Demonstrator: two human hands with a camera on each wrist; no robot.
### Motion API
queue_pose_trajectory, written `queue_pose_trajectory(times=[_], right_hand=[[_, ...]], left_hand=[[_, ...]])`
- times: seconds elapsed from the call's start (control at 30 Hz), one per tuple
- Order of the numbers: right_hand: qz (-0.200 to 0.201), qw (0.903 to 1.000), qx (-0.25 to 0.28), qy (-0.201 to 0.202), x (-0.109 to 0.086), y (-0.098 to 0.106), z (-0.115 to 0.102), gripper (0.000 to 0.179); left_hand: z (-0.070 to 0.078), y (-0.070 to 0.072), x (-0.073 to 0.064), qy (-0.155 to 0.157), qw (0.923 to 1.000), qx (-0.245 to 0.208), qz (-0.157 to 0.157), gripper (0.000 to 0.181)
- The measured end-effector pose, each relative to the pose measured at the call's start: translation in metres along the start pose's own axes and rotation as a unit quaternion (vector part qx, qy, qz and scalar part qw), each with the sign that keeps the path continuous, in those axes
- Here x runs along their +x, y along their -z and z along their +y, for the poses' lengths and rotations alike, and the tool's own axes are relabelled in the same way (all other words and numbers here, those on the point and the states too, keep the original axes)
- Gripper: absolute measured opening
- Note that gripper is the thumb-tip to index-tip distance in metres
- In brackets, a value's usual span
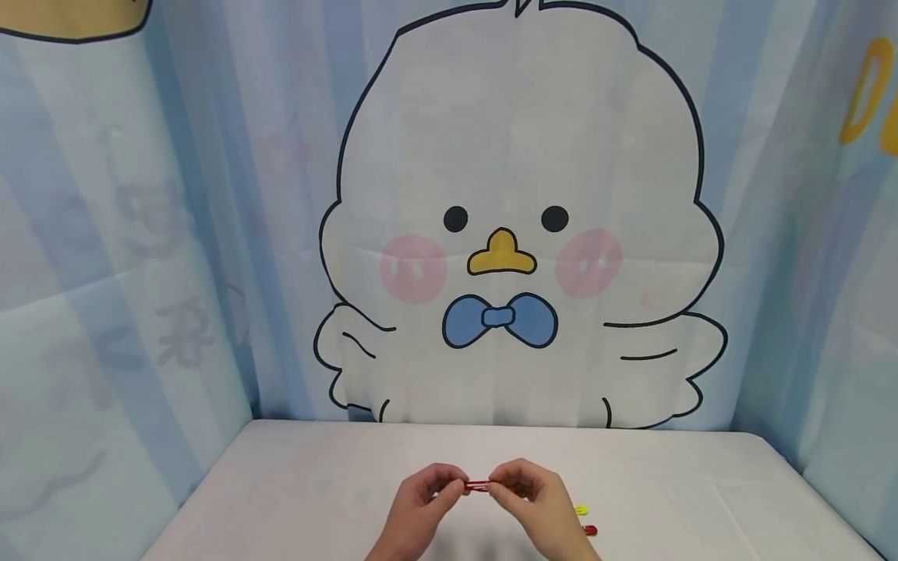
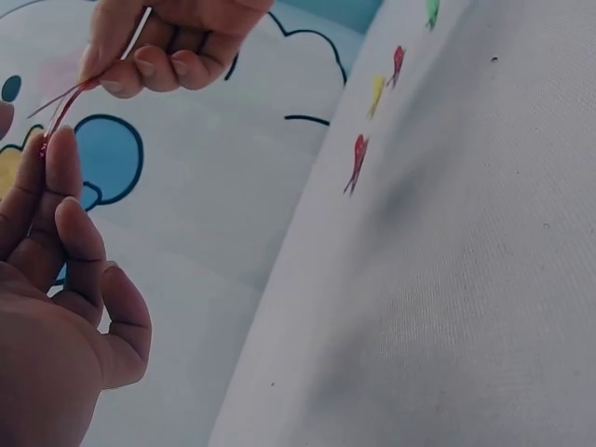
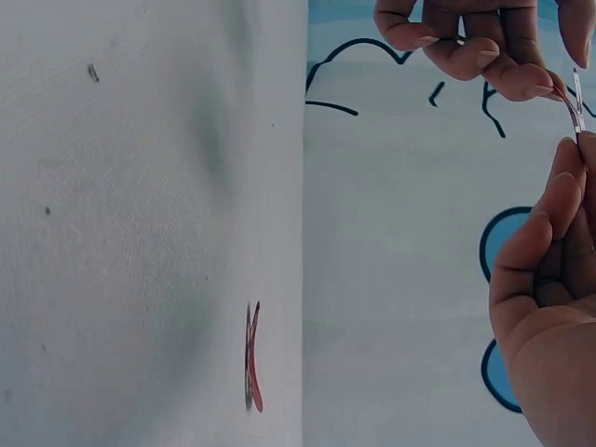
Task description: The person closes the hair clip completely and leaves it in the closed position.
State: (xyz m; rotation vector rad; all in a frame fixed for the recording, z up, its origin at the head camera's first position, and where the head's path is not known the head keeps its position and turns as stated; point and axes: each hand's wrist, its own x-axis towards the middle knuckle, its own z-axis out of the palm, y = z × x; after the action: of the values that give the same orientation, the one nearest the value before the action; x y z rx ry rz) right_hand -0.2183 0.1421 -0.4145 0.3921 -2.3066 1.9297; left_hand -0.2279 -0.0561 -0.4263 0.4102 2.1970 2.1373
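Between both hands, low in the middle of the head view, is a red snap hair clip (image 1: 477,486). My left hand (image 1: 419,505) pinches one end of it between thumb and fingertips. At the other end, my right hand (image 1: 535,506) pinches it the same way. In the left wrist view the clip (image 2: 60,114) has its thin metal strip standing apart from the red strip. That split also shows in the right wrist view. The fingertips hide both ends of the clip, which is held above the table.
On the white table (image 1: 316,483), a yellow clip (image 1: 581,510) and a red clip (image 1: 591,531) lie just right of my right hand. A green clip (image 2: 432,13) lies farther along the row in the left wrist view. A printed cloth (image 1: 519,374) hangs behind the table.
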Motion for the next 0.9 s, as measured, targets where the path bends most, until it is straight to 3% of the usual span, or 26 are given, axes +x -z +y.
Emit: queue_pose_trajectory(times=[0.27,0.5,0.9], right_hand=[[-0.006,0.9998,-0.005,-0.019,-0.002,-0.002,-0.003,0.015],[-0.001,0.9992,-0.017,-0.035,-0.002,-0.007,-0.002,0.013],[0.021,0.9985,-0.049,-0.014,-0.003,-0.01,0.0,0.012]], left_hand=[[-0.002,-0.002,0.0,0.009,0.9993,0.019,0.032,0.017],[-0.003,0.001,-0.003,0.014,0.9991,0.014,0.037,0.016],[-0.004,-0.001,-0.001,0.035,0.9977,0.01,0.057,0.012]])
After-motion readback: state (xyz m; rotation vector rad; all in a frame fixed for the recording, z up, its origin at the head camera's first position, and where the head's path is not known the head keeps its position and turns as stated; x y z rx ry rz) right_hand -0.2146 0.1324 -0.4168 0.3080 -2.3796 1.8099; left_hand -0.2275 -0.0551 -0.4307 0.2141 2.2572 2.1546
